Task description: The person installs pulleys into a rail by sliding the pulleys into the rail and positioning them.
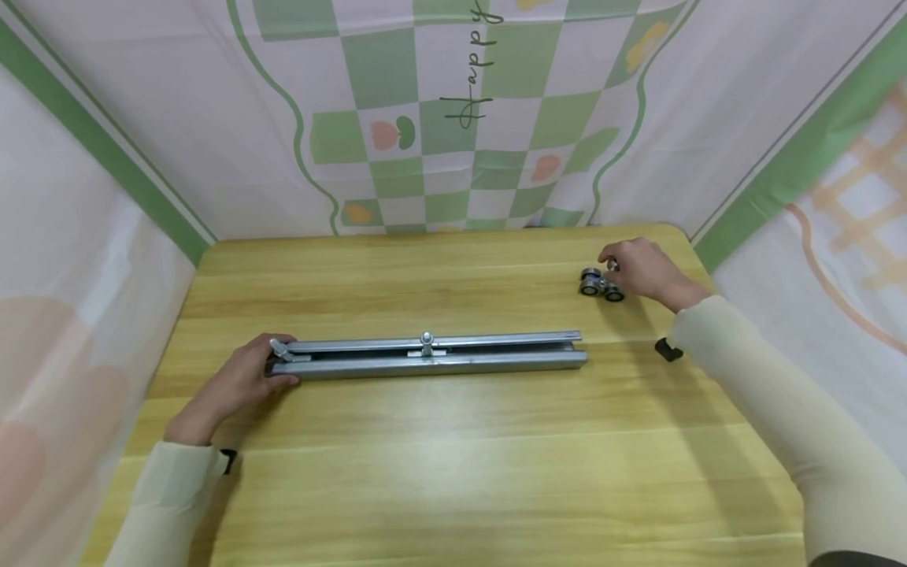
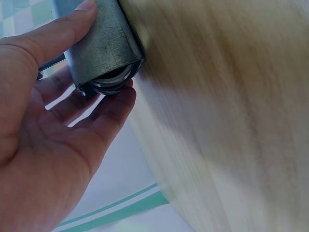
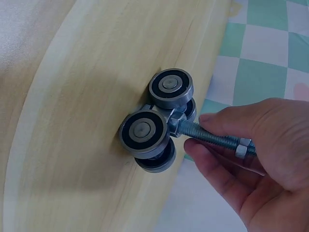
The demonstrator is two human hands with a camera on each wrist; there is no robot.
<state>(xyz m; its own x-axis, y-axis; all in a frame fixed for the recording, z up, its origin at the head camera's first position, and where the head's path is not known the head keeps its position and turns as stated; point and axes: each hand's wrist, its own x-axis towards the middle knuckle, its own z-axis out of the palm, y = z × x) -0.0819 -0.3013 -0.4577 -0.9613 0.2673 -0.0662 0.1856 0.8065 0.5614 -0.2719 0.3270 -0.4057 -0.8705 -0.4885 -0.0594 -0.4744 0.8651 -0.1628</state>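
A slotted steel rail (image 1: 496, 366) lies lengthwise on the table, slot facing up. My left hand (image 1: 244, 374) grips its left end, the thumb on the side wall (image 2: 108, 41) and fingertips at the open end, where a round wheel (image 2: 113, 82) shows inside. One bolt (image 1: 281, 349) leans out of the slot near this hand; another bolt (image 1: 427, 340) stands upright near the rail's middle. At the back right, my right hand (image 1: 641, 268) pinches the threaded bolt (image 3: 212, 135) of a roller trolley (image 3: 145, 130) between thumb and fingers. The trolley has several bearing wheels, close against the tabletop.
The wooden table (image 1: 439, 465) has rounded back corners. Printed cloth (image 1: 453, 165) hangs behind it and along both sides. A black band piece (image 1: 668, 349) shows by the right sleeve, and another black piece (image 1: 228, 461) by the left.
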